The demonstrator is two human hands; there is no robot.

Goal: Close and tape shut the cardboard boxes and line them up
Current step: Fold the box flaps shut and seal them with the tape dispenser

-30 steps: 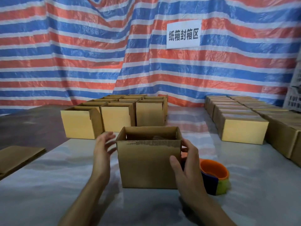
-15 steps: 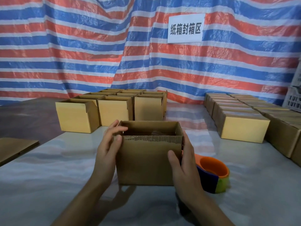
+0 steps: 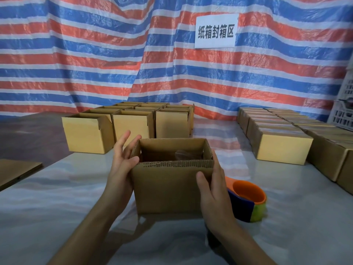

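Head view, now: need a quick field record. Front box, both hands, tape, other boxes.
front box: upright on table, top open
left hand: fingers straight, against the box's left side
right hand: flat on the right side, thumb on the front face
tape dispenser: on table, right of front box
back-left boxes: tops open
right rows: closed

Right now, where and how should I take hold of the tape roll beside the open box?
Probably from above and the right: the tape roll lies flat, orange ring up, so its curved outer wall is free there. Its left side sits behind the right hand and close to the open box.
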